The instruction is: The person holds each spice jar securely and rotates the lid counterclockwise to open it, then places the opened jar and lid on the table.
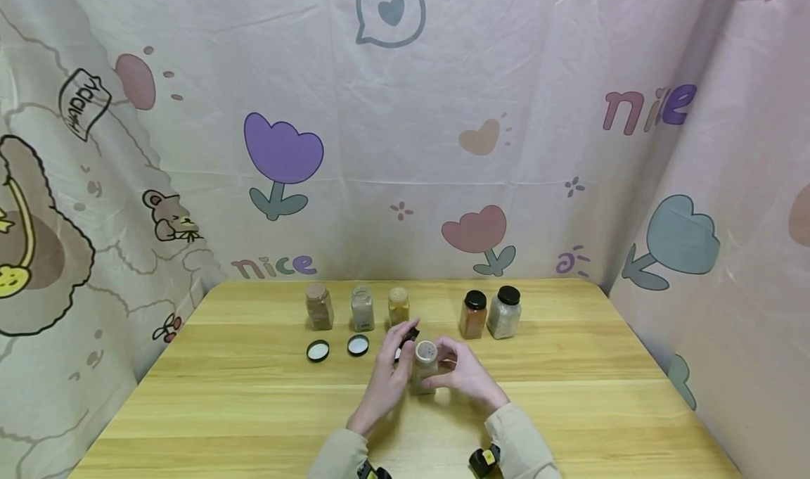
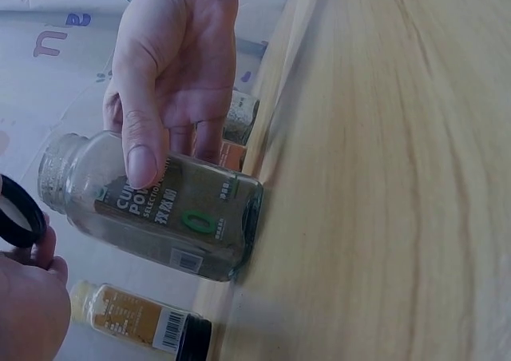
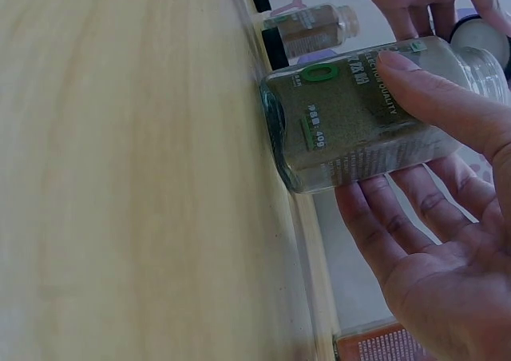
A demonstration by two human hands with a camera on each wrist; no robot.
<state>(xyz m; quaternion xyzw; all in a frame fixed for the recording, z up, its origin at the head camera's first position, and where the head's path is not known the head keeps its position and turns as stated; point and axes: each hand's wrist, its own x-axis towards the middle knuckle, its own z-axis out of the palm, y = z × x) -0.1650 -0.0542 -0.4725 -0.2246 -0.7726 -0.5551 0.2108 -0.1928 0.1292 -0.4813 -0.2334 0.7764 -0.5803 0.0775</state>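
Note:
A glass jar of cumin powder (image 2: pixel 160 205), its black lid off, stands upright on the table between the hands. My right hand (image 1: pixel 465 373) grips it around the sides, thumb across the label in the right wrist view. In my left hand (image 1: pixel 387 373) the black lid (image 2: pixel 20 213) is held by the fingers, beside the jar's mouth. A pale perforated top (image 1: pixel 427 352) shows on the jar. White lining is visible inside the lid.
Behind the left hand stand three uncapped jars: a brown one (image 1: pixel 319 308), a greyish one (image 1: pixel 363 309) and a yellow one (image 1: pixel 399 306). Two black lids (image 1: pixel 318 351) (image 1: pixel 357 345) lie before them. Farther right are two black-capped jars, orange (image 1: pixel 473 316) and whitish (image 1: pixel 504 314).

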